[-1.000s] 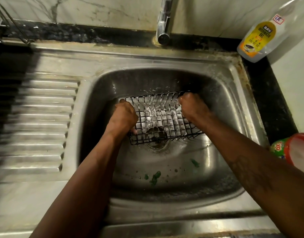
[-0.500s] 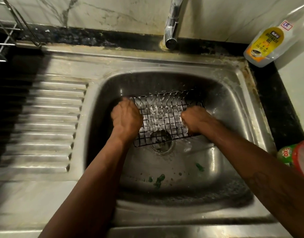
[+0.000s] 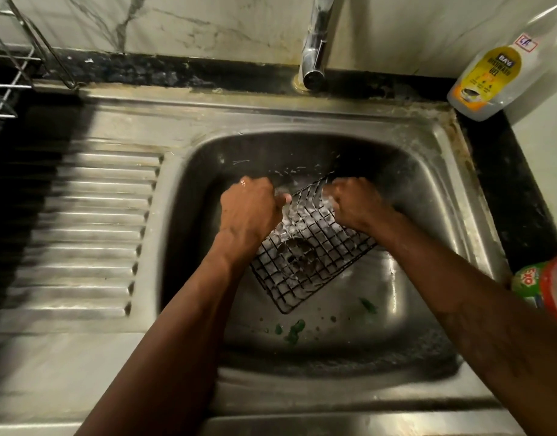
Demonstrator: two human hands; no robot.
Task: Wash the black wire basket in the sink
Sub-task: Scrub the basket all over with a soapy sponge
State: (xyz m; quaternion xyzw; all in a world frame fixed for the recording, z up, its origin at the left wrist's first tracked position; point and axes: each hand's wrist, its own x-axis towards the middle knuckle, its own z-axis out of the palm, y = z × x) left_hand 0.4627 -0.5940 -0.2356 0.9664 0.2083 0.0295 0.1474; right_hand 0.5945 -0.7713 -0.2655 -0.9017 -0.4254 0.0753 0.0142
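Note:
The black wire basket (image 3: 308, 256) lies tilted in the steel sink (image 3: 434, 215), turned so one corner points toward me, over the drain. Soap foam clings to its grid. My left hand (image 3: 248, 212) grips the basket's left edge, fingers curled round the wire. My right hand (image 3: 355, 202) grips its far right edge, foam on the knuckles. The tap (image 3: 315, 55) stands above the back rim; no water stream shows.
A ribbed draining board (image 3: 82, 234) lies to the left, with a wire dish rack (image 3: 6, 77) at the far left. A dishwash gel bottle (image 3: 488, 77) stands at the back right, a red-lidded tub (image 3: 544, 284) at the right. Green scraps (image 3: 292, 332) lie in the basin.
Both hands have turned the basket clockwise, from square to the sink to a diagonal with a corner toward me. My right hand moved up to the far edge.

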